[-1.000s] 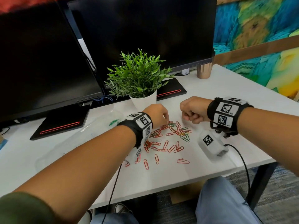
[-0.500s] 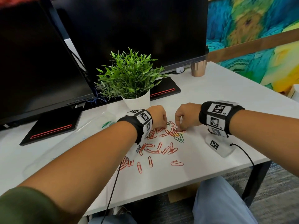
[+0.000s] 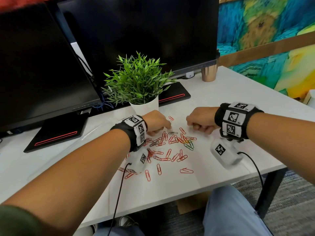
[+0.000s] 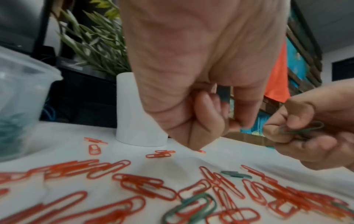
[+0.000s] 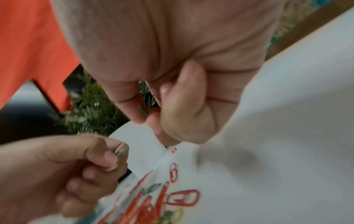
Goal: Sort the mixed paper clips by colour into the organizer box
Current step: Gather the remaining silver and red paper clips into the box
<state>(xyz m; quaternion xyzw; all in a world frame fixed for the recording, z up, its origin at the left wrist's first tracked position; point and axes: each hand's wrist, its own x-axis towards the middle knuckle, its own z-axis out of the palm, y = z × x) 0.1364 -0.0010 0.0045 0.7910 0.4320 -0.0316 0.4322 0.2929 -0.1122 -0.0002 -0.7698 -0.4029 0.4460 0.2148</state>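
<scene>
A single green clip [image 3: 173, 133] lies flat on the counter [image 3: 221, 103] in the gap between the two hands, its long axis running side to side. It sits just in front of the left hand [image 3: 156, 121] and a little further from the right hand [image 3: 201, 120], so the left looks the better placed for it. A few more green clips [image 3: 189, 145] lie tangled at the right edge of the heap, below the right hand and nearer to it. Both hands are already loaded. The right wrist view shows the left fingers [image 5: 113, 153] curled and pinching green wire, and the left wrist view shows the right fingers [image 4: 283, 125] closed around a green bunch [image 4: 302, 130]. The red clips [image 3: 170, 157] far outnumber the rest and are spread loosely toward the near edge, many overlapping, so picking out one colour probably means lifting it clear of its neighbours. The organizer box [image 4: 23, 91] is clear plastic with green clips already in one compartment. It stands off to the left of the left hand, making that the shorter carry. The counter is white and smooth. A potted plant [image 3: 138, 82] stands just behind the hands, with two dark monitors [image 3: 136, 31] behind it, a copper cup [image 3: 208, 74] to the right, and a painted wall [image 3: 272, 40] beyond.
</scene>
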